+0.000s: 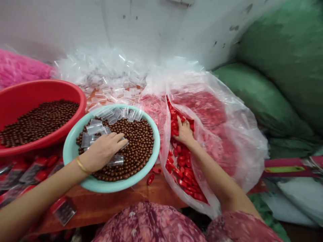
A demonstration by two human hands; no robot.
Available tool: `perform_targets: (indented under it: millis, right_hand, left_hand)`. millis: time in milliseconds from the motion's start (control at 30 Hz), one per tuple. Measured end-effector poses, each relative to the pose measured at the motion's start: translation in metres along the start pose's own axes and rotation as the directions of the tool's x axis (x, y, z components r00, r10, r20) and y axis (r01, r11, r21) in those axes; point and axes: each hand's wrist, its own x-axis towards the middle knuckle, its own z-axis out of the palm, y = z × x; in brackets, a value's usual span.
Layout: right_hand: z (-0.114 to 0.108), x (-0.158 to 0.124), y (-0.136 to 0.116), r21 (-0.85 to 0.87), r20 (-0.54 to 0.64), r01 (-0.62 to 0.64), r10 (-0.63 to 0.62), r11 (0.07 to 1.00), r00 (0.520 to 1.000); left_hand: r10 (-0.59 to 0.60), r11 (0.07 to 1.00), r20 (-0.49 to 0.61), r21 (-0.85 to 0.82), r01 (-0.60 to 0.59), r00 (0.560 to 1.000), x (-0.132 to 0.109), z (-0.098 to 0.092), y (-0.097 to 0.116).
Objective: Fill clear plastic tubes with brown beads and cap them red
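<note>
My left hand (103,151), with a gold bangle at the wrist, is over a turquoise basin (69,151) of round brown balls (138,141). Its fingers are closed on a clear plastic container (123,144), partly hidden under them. Other clear containers (95,128) lie on the balls, mostly toward the back and left of the basin. My right hand (185,132) reaches into a see-through plastic bag (242,134) full of red caps (183,168). Its fingers are spread on the caps, and no cap shows in its grip.
A red basin (82,101) with more brown balls stands at the left. Filled containers with red caps (64,210) lie at the front left. Behind is a heap of clear containers (108,69) against the wall. Large green sacks (262,97) stand right; a loose cap (150,179) lies on the table.
</note>
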Motion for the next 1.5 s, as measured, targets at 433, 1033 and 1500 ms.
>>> perform_targets:
  millis: [433,1033,1500]
  right_hand:
    - [-0.009,0.014,0.018,0.433,-0.206,0.02,0.077,0.901,0.976]
    - [-0.083,-0.018,-0.023,0.996,0.08,-0.087,0.286,0.009,0.955]
    - [-0.088,-0.004,-0.097,0.964,-0.014,0.081,-0.257,0.252,0.966]
  left_hand:
    - [-0.236,0.96,0.269,-0.084,0.267,0.934,0.019,-0.003,0.015]
    - [-0.505,0.618,0.409,-0.444,0.649,0.76,0.079,0.037,0.016]
    - [-0.505,-0.23,0.234,-0.964,0.131,0.831,0.026,0.027,0.006]
